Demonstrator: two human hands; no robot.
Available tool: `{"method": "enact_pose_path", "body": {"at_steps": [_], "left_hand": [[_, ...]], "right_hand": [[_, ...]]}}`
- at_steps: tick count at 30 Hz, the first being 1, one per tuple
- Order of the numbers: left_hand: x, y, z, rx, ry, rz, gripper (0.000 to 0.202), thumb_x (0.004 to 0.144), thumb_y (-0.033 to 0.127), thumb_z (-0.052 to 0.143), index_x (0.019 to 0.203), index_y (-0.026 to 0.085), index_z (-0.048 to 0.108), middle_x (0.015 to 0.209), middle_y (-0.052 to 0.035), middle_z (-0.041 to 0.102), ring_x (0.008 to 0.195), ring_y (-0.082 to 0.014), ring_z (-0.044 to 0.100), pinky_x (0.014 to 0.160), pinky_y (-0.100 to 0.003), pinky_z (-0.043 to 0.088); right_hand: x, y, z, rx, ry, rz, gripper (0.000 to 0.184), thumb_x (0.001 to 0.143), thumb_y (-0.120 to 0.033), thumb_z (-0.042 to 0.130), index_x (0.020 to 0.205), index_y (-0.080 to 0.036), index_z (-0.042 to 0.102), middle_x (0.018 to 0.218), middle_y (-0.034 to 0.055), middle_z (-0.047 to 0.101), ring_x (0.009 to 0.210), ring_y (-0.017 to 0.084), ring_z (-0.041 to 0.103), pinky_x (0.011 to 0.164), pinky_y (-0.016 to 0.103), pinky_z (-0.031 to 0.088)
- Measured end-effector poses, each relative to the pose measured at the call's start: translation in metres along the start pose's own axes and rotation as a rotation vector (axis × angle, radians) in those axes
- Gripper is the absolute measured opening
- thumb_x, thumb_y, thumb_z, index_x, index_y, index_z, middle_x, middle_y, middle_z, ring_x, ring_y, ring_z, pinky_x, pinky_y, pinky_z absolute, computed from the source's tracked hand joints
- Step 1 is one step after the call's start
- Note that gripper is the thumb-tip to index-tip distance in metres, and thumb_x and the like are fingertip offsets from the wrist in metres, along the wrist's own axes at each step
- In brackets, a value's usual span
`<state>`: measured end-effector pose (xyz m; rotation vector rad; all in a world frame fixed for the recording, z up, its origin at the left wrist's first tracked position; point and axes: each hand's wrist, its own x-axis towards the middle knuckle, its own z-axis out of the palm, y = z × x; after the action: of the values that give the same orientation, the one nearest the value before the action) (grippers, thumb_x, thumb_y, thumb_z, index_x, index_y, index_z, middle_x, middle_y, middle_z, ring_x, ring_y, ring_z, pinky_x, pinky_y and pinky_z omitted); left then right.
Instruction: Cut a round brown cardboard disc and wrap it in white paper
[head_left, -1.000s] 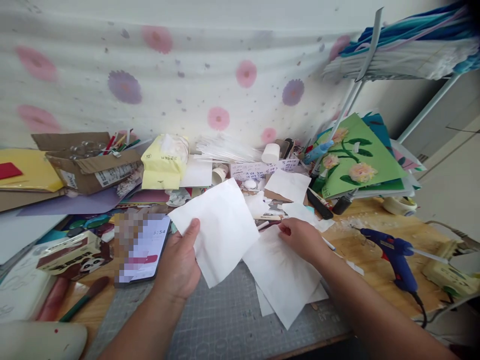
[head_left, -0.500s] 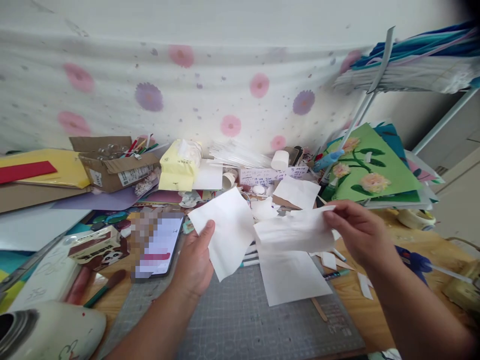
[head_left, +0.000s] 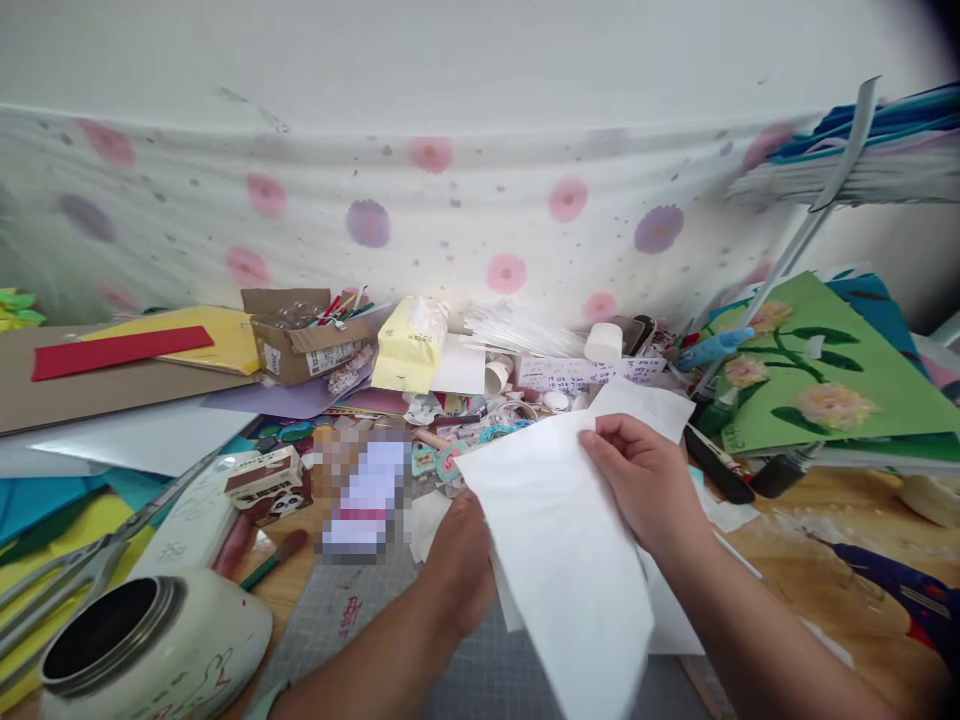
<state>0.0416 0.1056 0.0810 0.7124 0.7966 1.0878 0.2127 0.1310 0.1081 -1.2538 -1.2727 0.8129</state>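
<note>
My right hand (head_left: 649, 485) pinches the top edge of a large white paper sheet (head_left: 559, 550), which hangs at a slant in front of me. At the sheet's left edge, my left hand (head_left: 461, 560) is closed on a smaller piece of white paper (head_left: 426, 522) that shows past its back. Its fingertips are hidden behind the large sheet. Another white sheet (head_left: 675, 605) lies partly covered on the grey cutting mat (head_left: 401, 620). Farther back, one more white sheet (head_left: 652, 402) rests near the clutter.
To the left are a phone (head_left: 367, 495), a panda-print box (head_left: 268, 483), a brush (head_left: 277, 560), an open jar (head_left: 157, 640) and large scissors (head_left: 67, 600). On the right lie a blue glue gun (head_left: 892, 585) and a green flower picture (head_left: 817, 375). A cardboard box (head_left: 300, 345) stands behind.
My hands have come together, the right moving left and the left moving right. The large sheet now hangs down between them instead of lying sideways. The view has turned left.
</note>
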Motion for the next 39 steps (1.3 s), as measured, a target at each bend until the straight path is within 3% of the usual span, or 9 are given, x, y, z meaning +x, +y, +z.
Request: {"method": "enact_pose_path", "body": {"at_steps": [3,12,18,22,25,28,33,36,39], "left_hand": [[0.005,-0.003,-0.003,-0.181,-0.053,-0.123,0.038,0.074,0.039,0.067,0.103,0.015,0.068,0.081,-0.0100,0.075,0.077,-0.0294,0.071,0.073,-0.042,0.055],[0.007,-0.004,-0.013,-0.452,-0.151,-0.164,0.073,0.083,0.067,0.043,0.129,0.011,0.056,0.121,-0.0179,0.066,0.120,-0.0340,0.055,0.106,-0.048,0.036],[0.007,-0.008,-0.017,-0.421,-0.163,-0.041,0.063,0.083,0.055,0.056,0.129,0.013,0.055,0.126,-0.0168,0.063,0.122,-0.0341,0.053,0.107,-0.048,0.035],[0.006,-0.008,-0.015,-0.237,-0.022,-0.025,0.051,0.075,0.026,0.073,0.123,0.015,0.060,0.112,-0.0145,0.071,0.113,-0.0324,0.061,0.102,-0.047,0.040],[0.004,-0.006,-0.011,-0.167,0.078,-0.041,0.046,0.074,0.025,0.075,0.117,0.014,0.063,0.104,-0.0136,0.074,0.107,-0.0317,0.064,0.097,-0.046,0.045],[0.001,-0.002,-0.012,-0.129,0.067,-0.029,0.044,0.074,0.028,0.075,0.115,0.015,0.065,0.104,-0.0126,0.074,0.104,-0.0313,0.066,0.093,-0.044,0.048],[-0.003,0.003,-0.018,-0.036,-0.021,-0.004,0.040,0.075,0.031,0.074,0.112,0.017,0.068,0.106,-0.0112,0.074,0.107,-0.0315,0.064,0.092,-0.041,0.049],[-0.003,0.004,-0.021,0.021,-0.070,0.004,0.039,0.077,0.032,0.071,0.114,0.018,0.068,0.110,-0.0111,0.073,0.109,-0.0314,0.063,0.092,-0.040,0.049],[0.000,0.004,-0.021,0.063,-0.048,0.010,0.039,0.079,0.032,0.070,0.115,0.019,0.068,0.111,-0.0099,0.072,0.106,-0.0296,0.064,0.091,-0.038,0.049]], "right_hand": [[0.004,0.016,0.003,-0.182,0.042,-0.021,0.021,0.082,-0.042,0.060,0.082,-0.020,0.061,0.073,0.0015,0.063,0.065,0.018,0.055,0.055,0.027,0.038],[0.009,0.031,0.001,-0.296,0.085,-0.014,0.027,0.079,-0.046,0.061,0.084,-0.020,0.065,0.071,0.0034,0.068,0.063,0.020,0.059,0.056,0.029,0.043],[0.010,0.045,-0.001,-0.257,0.089,0.018,0.029,0.077,-0.048,0.062,0.085,-0.021,0.067,0.071,0.0026,0.067,0.064,0.020,0.058,0.058,0.030,0.042],[0.010,0.046,0.000,-0.242,0.063,0.002,0.028,0.078,-0.048,0.061,0.083,-0.021,0.066,0.070,0.0022,0.066,0.063,0.020,0.057,0.057,0.029,0.041],[0.010,0.046,0.001,-0.207,0.041,-0.003,0.027,0.079,-0.047,0.062,0.081,-0.021,0.066,0.069,0.0018,0.065,0.063,0.019,0.057,0.058,0.029,0.042],[0.010,0.048,-0.002,-0.028,-0.065,0.043,0.028,0.080,-0.048,0.064,0.087,-0.021,0.067,0.080,0.0037,0.069,0.074,0.022,0.061,0.065,0.031,0.046],[0.003,0.049,-0.008,0.552,-0.475,0.178,0.052,0.078,-0.057,0.065,0.121,-0.028,0.060,0.115,0.0078,0.067,0.100,0.027,0.063,0.086,0.038,0.047],[-0.001,0.047,-0.010,0.721,-0.618,0.278,0.057,0.070,-0.051,0.076,0.119,-0.025,0.064,0.110,0.0088,0.070,0.095,0.027,0.065,0.084,0.039,0.049],[0.000,0.046,-0.009,0.692,-0.606,0.306,0.040,0.068,-0.036,0.081,0.103,-0.019,0.072,0.093,0.0078,0.075,0.084,0.024,0.068,0.080,0.036,0.049]]}}
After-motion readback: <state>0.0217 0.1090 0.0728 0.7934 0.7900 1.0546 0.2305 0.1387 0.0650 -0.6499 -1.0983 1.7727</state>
